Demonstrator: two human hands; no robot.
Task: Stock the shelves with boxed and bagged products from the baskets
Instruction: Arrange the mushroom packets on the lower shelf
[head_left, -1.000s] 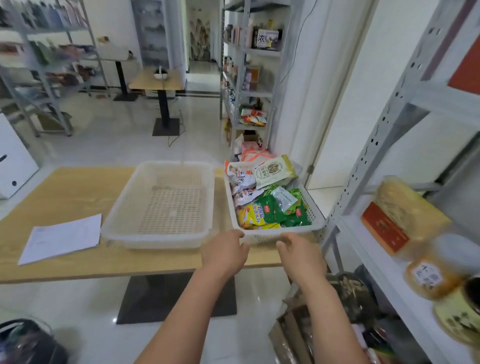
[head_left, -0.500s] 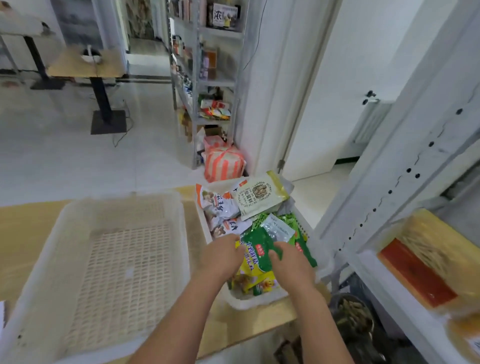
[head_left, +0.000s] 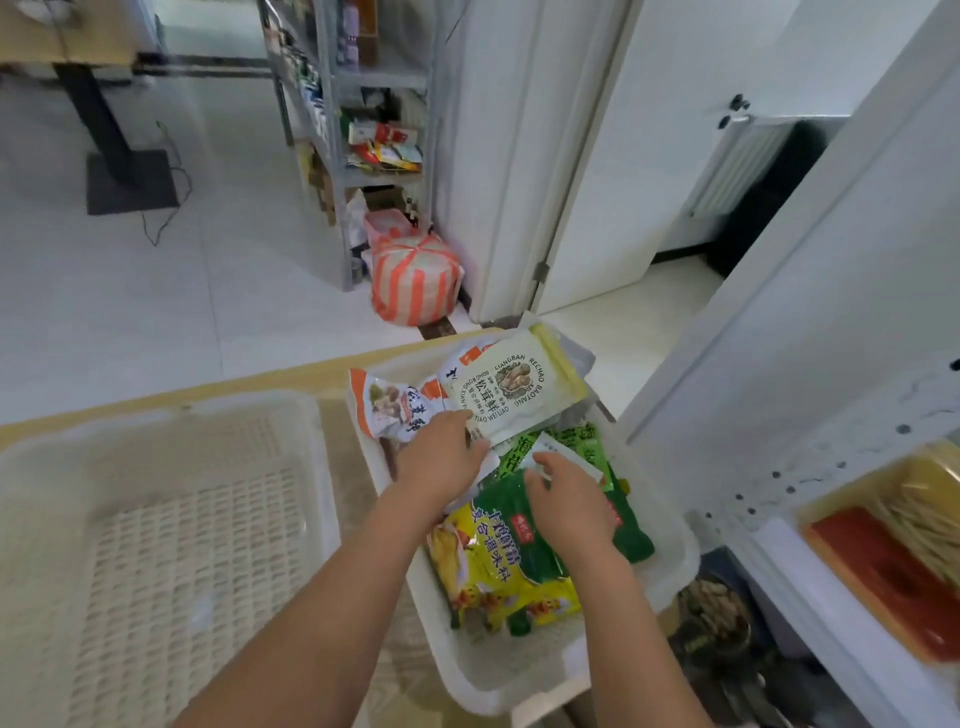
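The left hand (head_left: 441, 462) is touching the pale mushroom-print bag (head_left: 519, 395) at its corner, grip unclear, while the right hand (head_left: 566, 501) is resting slack-fingered on the dark green bag (head_left: 540, 561).

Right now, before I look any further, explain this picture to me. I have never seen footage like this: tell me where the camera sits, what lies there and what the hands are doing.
There is no machine here. A person wears a wide-angle camera on the head, so you look down along their own arms. On the wooden table stand two white plastic baskets, the left basket and the right basket. The right one holds bagged foods: a pale bag with a mushroom print, a yellow bag and a green bag. The left hand touches the pale bag's lower edge. The right hand lies over the green bag. Whether either hand has a grip cannot be told. The metal shelf stands on the right.
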